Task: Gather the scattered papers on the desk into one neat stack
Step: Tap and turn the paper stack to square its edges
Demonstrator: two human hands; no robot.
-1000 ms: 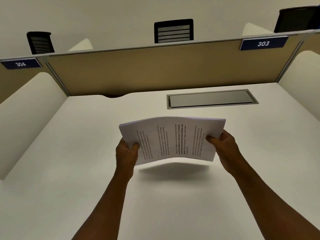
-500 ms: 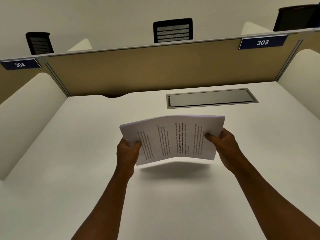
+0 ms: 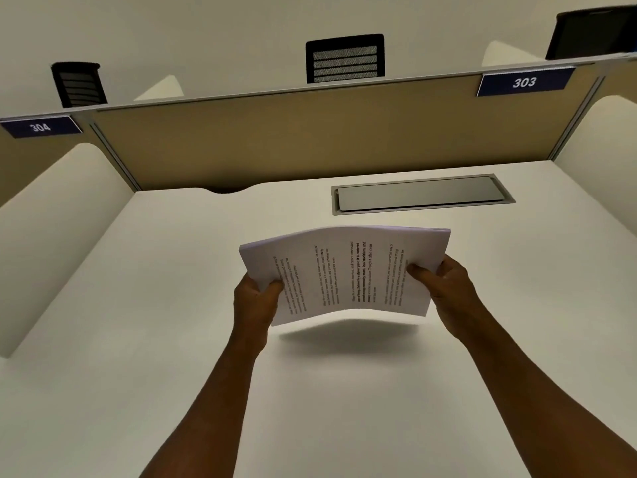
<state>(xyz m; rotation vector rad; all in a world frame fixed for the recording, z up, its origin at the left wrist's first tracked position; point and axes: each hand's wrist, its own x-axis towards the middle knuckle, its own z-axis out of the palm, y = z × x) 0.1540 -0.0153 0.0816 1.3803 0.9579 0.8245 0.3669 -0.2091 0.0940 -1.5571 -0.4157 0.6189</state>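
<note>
**Both hands gripping one stack of printed papers above the desk**

Both hands are being held out in front of the body, forearms reaching forward and converging slightly. The left hand (image 3: pixel 255 301) is gripping the left end of the stack of papers (image 3: pixel 344 272), with its thumb laid on the top sheet and its fingers hidden beneath. The right hand (image 3: pixel 444 288) is gripping the right end in the same way, thumb pressed on top near the printed lines. The stack is being held clear of the white desk (image 3: pixel 138 339), over its middle, and a soft shadow is being cast on the surface just below it.

The stack's long axis is running left to right between the two hands, and the sheets are bowing upward in the middle. The top sheet is being shown face up, with its lines of print running away from the person, so the text is being seen sideways. Most of it is too small to be read, though one bold passage is standing out near the centre.

Two dark blue number plates are fixed along the top of the tan partition (image 3: pixel 310 139): "303" (image 3: pixel 524 82) at the right and "304" (image 3: pixel 40 127) at the left. A grey metal cable flap (image 3: pixel 420 194) is set into the desk beyond the papers. Black mesh chair backs (image 3: pixel 344 58) are showing above the partition.
</note>
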